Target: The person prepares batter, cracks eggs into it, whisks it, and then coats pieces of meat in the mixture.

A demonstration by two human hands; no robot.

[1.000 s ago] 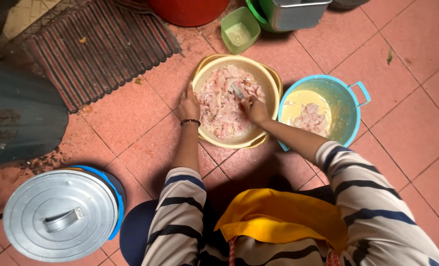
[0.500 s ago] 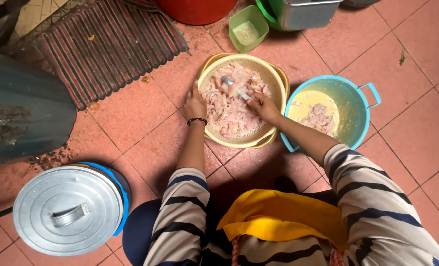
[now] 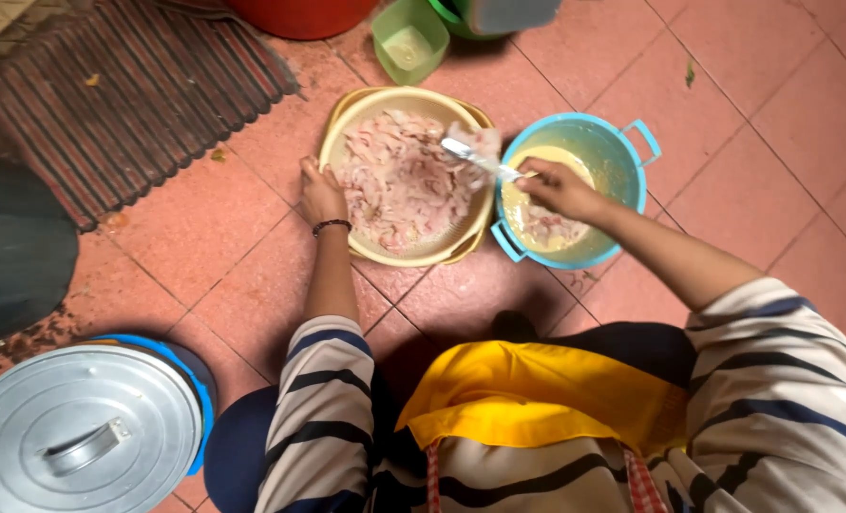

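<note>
A yellow bowl (image 3: 345,126) full of pale raw meat pieces (image 3: 396,185) sits on the tiled floor. My left hand (image 3: 320,195) grips its left rim. To its right stands a blue pot (image 3: 622,142) with yellowish batter and some meat inside. My right hand (image 3: 558,187) hovers over the blue pot, holding a metal utensil (image 3: 472,156) that lifts a piece of meat (image 3: 478,141) above the gap between the two vessels.
A small green container (image 3: 408,38) stands behind the yellow bowl, beside a red tub (image 3: 299,14). A ribbed dark mat (image 3: 138,90) lies at the left. A metal pot lid (image 3: 79,432) on a blue rim sits at the lower left.
My right hand has moved from the yellow bowl rightward over the blue pot, carrying a piece of meat on the utensil. The left hand stays on the bowl's rim.
</note>
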